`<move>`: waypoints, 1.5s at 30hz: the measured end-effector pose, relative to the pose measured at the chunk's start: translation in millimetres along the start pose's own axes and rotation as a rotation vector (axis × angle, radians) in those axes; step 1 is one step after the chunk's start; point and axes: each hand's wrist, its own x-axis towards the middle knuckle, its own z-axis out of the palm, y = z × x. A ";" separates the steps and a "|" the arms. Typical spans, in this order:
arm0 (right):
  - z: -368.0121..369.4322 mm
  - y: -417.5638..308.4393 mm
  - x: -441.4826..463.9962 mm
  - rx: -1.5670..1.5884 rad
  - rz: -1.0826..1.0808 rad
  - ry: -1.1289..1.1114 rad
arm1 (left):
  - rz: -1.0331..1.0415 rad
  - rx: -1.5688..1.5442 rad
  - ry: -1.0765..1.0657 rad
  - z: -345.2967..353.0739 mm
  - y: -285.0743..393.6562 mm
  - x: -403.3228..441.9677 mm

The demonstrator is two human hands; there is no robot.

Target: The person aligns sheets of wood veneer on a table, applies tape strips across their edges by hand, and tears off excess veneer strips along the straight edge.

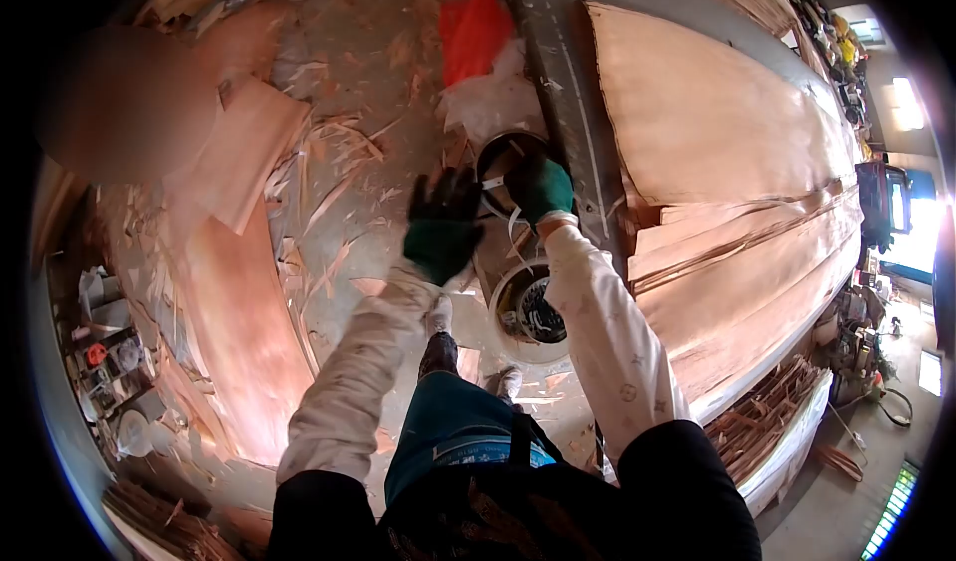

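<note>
My right hand (pixel 539 187), in a green glove, is closed over a round dark container (pixel 490 203). Its fingertips are hidden, so I cannot make out what they hold. A short pale strip (pixel 494 183) shows beside its fingers, and a thin white band (pixel 512 230) curves down below it. Just left of the container, my left hand (pixel 444 224), in a dark and green glove, is slightly blurred with fingers spread and nothing in it. Nearer my body stands a white-rimmed bucket (pixel 501 312) with a dark round object (pixel 541 314) inside.
Large thin wood sheets (pixel 717 113) lie stacked to the right on a dark-edged surface (pixel 573 93). More veneer (pixel 234 312) and loose wood scraps (pixel 339 178) cover the floor at left. A red cloth or sheet (pixel 472 31) lies ahead. Cluttered shelves (pixel 110 347) stand far left.
</note>
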 end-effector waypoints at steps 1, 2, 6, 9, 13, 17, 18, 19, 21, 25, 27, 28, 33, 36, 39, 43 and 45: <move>6.1 -4.2 3.4 -0.055 0.063 0.043 | -0.003 -0.054 -0.017 11.4 7.5 6.5; 6.1 -5.9 4.9 -0.105 -0.017 -0.013 | -0.007 -0.066 -0.028 29.5 9.7 11.0; 18.2 17.4 10.2 -0.223 -0.253 -0.002 | 0.071 -0.043 0.028 67.8 16.1 31.1; -76.2 12.4 -37.1 -0.066 -0.222 0.126 | 0.050 -0.032 -0.035 78.4 15.0 21.6; -279.4 173.0 -156.8 -0.271 0.081 0.212 | 0.154 0.184 -0.086 76.7 -2.5 17.5; -483.3 427.2 -490.3 -0.798 0.871 0.401 | 0.143 0.367 -0.164 77.0 8.3 21.7; -508.6 457.8 -580.1 -0.869 1.101 0.422 | 0.110 0.380 -0.187 77.1 1.1 19.5; -524.6 484.4 -665.2 -0.907 1.320 0.420 | 0.071 0.396 -0.211 82.1 4.8 17.2; -534.5 526.8 -786.3 -0.896 1.612 0.345 | -0.187 0.439 -0.301 23.6 78.9 17.3; -477.9 567.8 -764.2 -0.780 1.129 0.121 | -0.021 0.121 0.204 -2.0 209.4 1.8; -432.1 575.2 -688.6 -0.702 0.757 -0.126 | 0.155 -0.251 0.070 -20.0 343.0 -7.4; -413.5 545.7 -642.6 -0.610 0.516 -0.172 | 0.214 -0.378 -0.045 -42.9 419.2 -18.8; -372.7 409.6 -555.1 0.096 -0.262 0.003 | 0.676 -0.986 -0.556 -69.4 623.6 -90.9; -378.5 401.8 -565.8 0.150 -0.183 -0.090 | 0.410 -1.406 -0.817 -50.2 647.0 -140.0; -366.0 403.2 -575.8 0.113 -0.227 -0.056 | -0.286 -1.891 -0.913 -30.4 649.9 -194.0; -336.5 385.0 -573.2 0.497 -0.144 0.050 | -0.462 -1.835 -0.613 -30.7 647.6 -242.2; -312.0 382.1 -578.8 0.772 -0.048 -0.088 | -0.348 -1.620 -0.494 -38.6 641.4 -269.5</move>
